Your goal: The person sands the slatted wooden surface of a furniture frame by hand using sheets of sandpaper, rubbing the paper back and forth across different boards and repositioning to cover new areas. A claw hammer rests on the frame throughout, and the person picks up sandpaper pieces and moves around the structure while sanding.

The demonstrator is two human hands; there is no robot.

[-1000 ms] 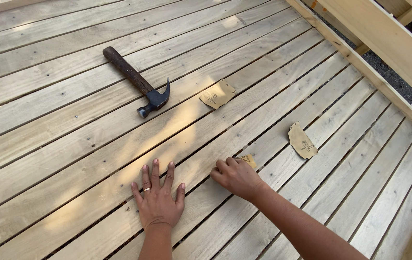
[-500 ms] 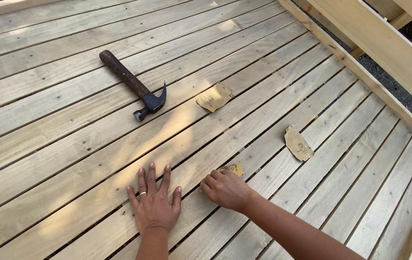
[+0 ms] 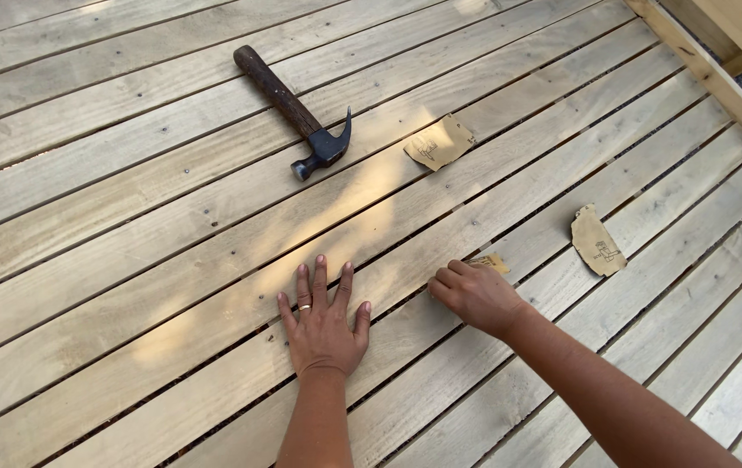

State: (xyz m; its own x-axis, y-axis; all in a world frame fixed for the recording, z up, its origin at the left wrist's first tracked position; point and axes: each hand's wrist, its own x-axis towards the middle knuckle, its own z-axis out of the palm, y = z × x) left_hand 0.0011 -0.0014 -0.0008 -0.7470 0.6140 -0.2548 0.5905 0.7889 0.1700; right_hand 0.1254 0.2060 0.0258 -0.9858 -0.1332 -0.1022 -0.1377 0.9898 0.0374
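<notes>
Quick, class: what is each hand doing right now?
Left hand: open, flat on the deck boards.
Right hand: closed on a sandpaper piece.

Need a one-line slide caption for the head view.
Right hand presses sandpaper scrap on slatted deck; left hand flat beside.

At lower centre of the frame the left hand (image 3: pixel 323 325) lies flat, palm down, fingers spread, while the right hand (image 3: pixel 475 295) beside it is curled, forearm running to the lower right.

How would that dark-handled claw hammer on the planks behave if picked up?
The dark-handled claw hammer is probably stiff and head-heavy, since its metal head looks dense. It lies flat on the pale wooden deck planks, so it likely won't roll.
</notes>
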